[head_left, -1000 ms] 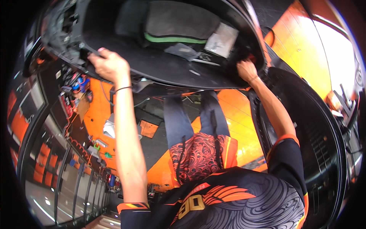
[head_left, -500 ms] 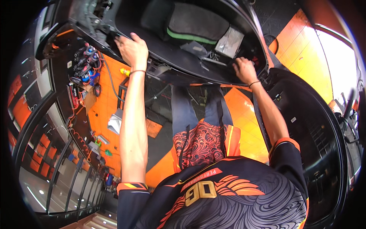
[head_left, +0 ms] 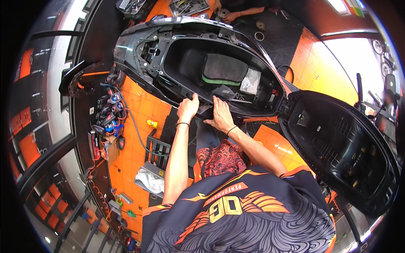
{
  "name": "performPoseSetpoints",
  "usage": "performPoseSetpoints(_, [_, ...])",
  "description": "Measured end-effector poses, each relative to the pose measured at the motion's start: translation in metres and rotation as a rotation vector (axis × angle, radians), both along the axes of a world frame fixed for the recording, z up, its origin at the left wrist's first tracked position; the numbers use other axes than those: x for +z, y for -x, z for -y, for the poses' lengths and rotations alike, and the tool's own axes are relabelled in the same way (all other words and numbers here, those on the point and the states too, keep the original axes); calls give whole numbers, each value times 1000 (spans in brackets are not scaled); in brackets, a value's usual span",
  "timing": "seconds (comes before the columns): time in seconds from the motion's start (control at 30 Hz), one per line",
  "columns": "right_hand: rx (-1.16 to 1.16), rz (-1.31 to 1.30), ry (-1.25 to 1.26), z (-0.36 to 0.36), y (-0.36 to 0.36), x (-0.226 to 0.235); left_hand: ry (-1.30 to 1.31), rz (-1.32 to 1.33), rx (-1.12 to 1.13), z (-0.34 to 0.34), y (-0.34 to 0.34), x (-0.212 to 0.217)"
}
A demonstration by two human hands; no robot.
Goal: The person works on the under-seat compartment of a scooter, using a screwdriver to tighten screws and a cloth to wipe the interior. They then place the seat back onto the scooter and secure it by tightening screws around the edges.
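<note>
Along the near rim of the storage bin (head_left: 179, 63), a pinch looks the likeliest trouble.
The left hand (head_left: 187, 109) is curled at the bin's near rim, though whether it grips anything cannot be told; the right hand (head_left: 221, 114), just beside it, lies with fingers straight on that rim, holding nothing visible. If the bin shifts within the body panels (head_left: 130, 50) around it, fingertips could be nipped at the edge. A hard tug or tilt might slide the grey pouch (head_left: 225, 68), clear packet (head_left: 251, 81) and loose small parts (head_left: 241, 96) inside the bin. The seat (head_left: 344, 139) stands open off the bin's right end; a knock could swing it over. Beyond the bin's far side, a sudden shove might jolt a co-worker's hand (head_left: 231, 17).
</note>
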State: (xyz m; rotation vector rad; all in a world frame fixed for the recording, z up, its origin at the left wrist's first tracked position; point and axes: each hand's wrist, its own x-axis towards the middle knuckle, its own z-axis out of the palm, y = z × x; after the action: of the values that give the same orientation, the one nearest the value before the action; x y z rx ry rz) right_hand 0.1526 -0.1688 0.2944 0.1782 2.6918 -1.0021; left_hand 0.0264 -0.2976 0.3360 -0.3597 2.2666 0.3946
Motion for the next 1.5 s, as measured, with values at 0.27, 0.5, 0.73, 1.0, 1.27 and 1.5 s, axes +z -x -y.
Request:
performPoseSetpoints(0.27, [-85, 140, -128, 17, -6, -4, -148, 78, -148, 11, -1, -8])
performPoseSetpoints(0.5, [-116, -3, -242, 20, -11, -3, -200, -26, -436, 16, 4, 12])
performPoseSetpoints(0.73, [-116, -28, -141, 13, -11, 7, -358, -599, -885, 33, 24, 38])
performPoseSetpoints(1.0, [-324, -7, 180, -17, 5, 5, -493, -371, -1102, 18, 71, 15])
performPoseSetpoints(1.27, [-605, -173, -169, -84, 100, -2, -613, -821, -737, -103, 163, -5])
performPoseSetpoints(1.5, [-520, -6, -357, -101, 165, -15, -129, -404, -545, -189, 185, -53])
